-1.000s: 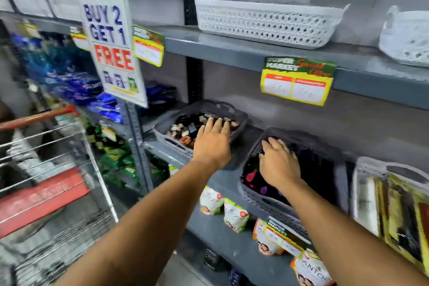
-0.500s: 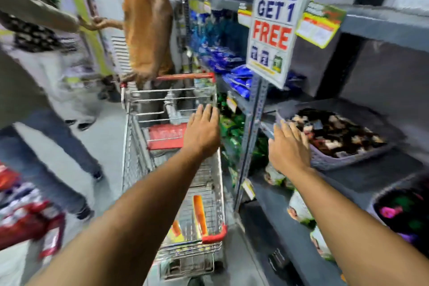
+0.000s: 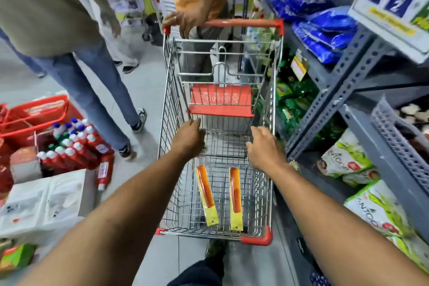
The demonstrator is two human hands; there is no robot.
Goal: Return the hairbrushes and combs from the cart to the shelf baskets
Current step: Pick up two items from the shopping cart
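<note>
A wire shopping cart [image 3: 169, 123] with red trim stands in front of me. Two orange combs in yellow packaging lie on its floor, the left comb [image 3: 206, 195] and the right comb [image 3: 235, 197] side by side. My left hand [image 3: 189, 139] hovers over the cart's middle, fingers apart and holding nothing. My right hand [image 3: 264, 147] hovers beside it near the cart's right wall, also with spread fingers and nothing in it. Both hands are above and beyond the combs. A grey shelf basket [image 3: 394, 132] shows at the right edge.
A person in an orange shirt holds the cart's red handle [image 3: 243, 23] at the far end. Another person in jeans [image 3: 99, 90] stands to the left. Bottles in a red crate [image 3: 69, 144] and boxes sit at left. Grey shelving [image 3: 343, 90] with packets runs along the right.
My view swung from the shelf baskets down to the cart. Both hands left the baskets and now reach over the cart's inside, holding nothing.
</note>
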